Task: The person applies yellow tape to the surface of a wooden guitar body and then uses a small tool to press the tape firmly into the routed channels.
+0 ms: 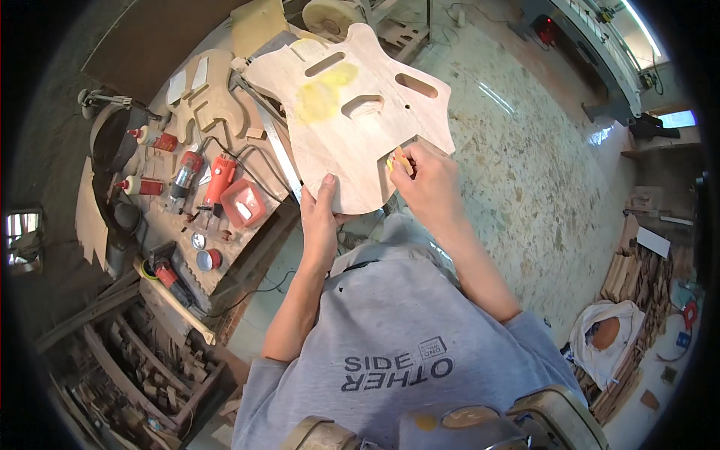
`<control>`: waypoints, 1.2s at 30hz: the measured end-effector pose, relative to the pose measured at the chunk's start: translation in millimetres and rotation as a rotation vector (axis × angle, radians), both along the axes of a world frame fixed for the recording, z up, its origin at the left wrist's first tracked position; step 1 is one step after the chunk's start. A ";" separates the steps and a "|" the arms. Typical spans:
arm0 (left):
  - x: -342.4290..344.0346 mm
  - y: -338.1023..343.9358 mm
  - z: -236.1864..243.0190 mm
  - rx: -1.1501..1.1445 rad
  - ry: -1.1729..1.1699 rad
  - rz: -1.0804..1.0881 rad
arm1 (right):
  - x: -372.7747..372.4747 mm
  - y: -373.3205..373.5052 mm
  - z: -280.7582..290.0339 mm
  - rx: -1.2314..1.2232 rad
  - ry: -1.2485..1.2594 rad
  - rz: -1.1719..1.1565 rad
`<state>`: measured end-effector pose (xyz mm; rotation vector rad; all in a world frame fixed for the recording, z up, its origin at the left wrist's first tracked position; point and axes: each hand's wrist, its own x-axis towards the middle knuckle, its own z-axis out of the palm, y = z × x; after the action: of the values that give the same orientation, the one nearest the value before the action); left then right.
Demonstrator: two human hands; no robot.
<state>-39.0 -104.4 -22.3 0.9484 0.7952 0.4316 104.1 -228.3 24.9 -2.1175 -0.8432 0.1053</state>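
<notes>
A pale wooden guitar body [334,146], with routed cavities and a yellow smudge, is held over the near edge of the workbench. My left hand [321,221] grips its lower left edge, thumb on the top face and fingers mostly hidden underneath. My right hand [424,184] is closed around a small yellow-orange piece [399,160], held against the inner edge of the notch at the body's lower right. The exact kind of piece is unclear. A long metal straightedge [285,161] lies just left of the body.
The bench [247,262] holds another wooden body [195,109], glue bottles [150,185], power tools [221,180], a red tray [244,202] and small tins [208,259]. A crate of offcuts [135,367] is at lower left, stacked boards [622,274] at right. A grey machine [585,52] stands upper right.
</notes>
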 end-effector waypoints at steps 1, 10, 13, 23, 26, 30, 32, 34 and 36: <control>-0.2 0.8 -1.6 -0.002 -0.008 -0.015 | -1.1 2.3 -0.5 -0.020 -0.034 0.001; -2.6 4.2 -5.9 -0.037 -0.008 -0.049 | -20.1 14.7 -1.9 -0.087 -0.069 -0.031; -3.4 5.6 -9.2 -0.059 -0.007 -0.057 | -21.2 16.6 -6.4 -0.085 -0.124 -0.059; -4.7 8.4 -12.5 -0.018 0.013 -0.073 | -20.1 10.6 -19.6 -0.048 0.086 -0.097; -4.6 8.8 -18.0 0.006 0.016 -0.069 | -12.8 5.0 -29.6 0.002 0.291 -0.127; -6.9 11.2 -9.9 0.007 0.055 -0.089 | -6.6 3.9 -0.9 0.073 0.583 -0.207; -12.5 11.0 -25.3 0.216 0.195 -0.039 | -2.5 -4.9 0.9 0.195 0.716 -0.225; -21.9 8.8 -30.2 0.494 0.231 0.073 | 4.0 -15.4 -7.1 0.415 0.868 -0.220; -32.5 3.4 -26.2 0.837 0.151 0.247 | 2.8 -24.4 -1.5 0.547 1.042 -0.221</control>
<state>-71.5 -101.0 -48.5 1.6777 0.8839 0.9575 106.9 -252.7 23.4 -1.3298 0.0079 0.7014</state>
